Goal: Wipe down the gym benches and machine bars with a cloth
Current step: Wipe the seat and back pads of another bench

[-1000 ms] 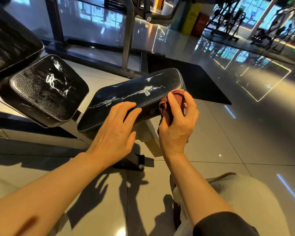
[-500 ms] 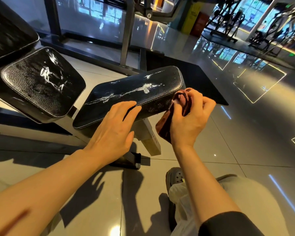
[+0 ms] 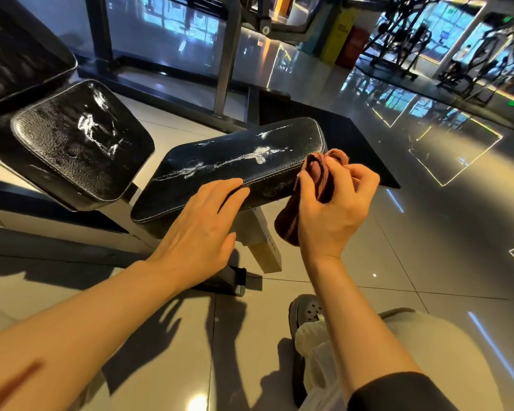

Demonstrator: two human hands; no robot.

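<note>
Head view: glossy tiled floor (image 3: 428,247), black mat (image 3: 353,143), bench pad (image 3: 220,161).

You see the bunched reddish-brown cloth (image 3: 318,185) at frame centre, touching the right end of the black padded bench (image 3: 235,170), which is streaked with white smears.

Bright, sharp wide-angle view; glare on glossy floor (image 3: 428,232), hard arm shadows, curved edges.
</note>
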